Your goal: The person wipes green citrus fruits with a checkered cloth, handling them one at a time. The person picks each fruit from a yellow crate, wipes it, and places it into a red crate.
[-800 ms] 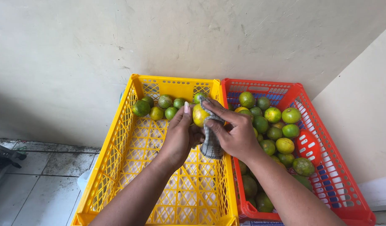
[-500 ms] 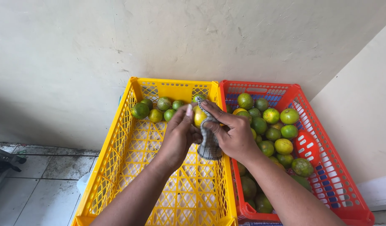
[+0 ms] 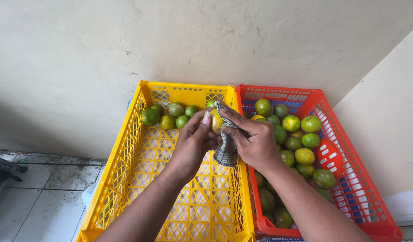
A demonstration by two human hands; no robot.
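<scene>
Head view: the left hand (image 3: 193,143) and the right hand (image 3: 253,141) meet above the inner edge of a yellow crate (image 3: 126,157). The left hand's fingers curl around a yellowish fruit (image 3: 215,122), gripping it from the left. The right hand presses a checked cloth (image 3: 226,150) against the fruit's right side, fingers closed over the cloth, whose loose end hangs down between the hands. A small row of green fruits (image 3: 170,116) lies along the far wall of the yellow crate. Just beside it, a red crate (image 3: 349,170) holds many green and yellow fruits (image 3: 300,134).
</scene>
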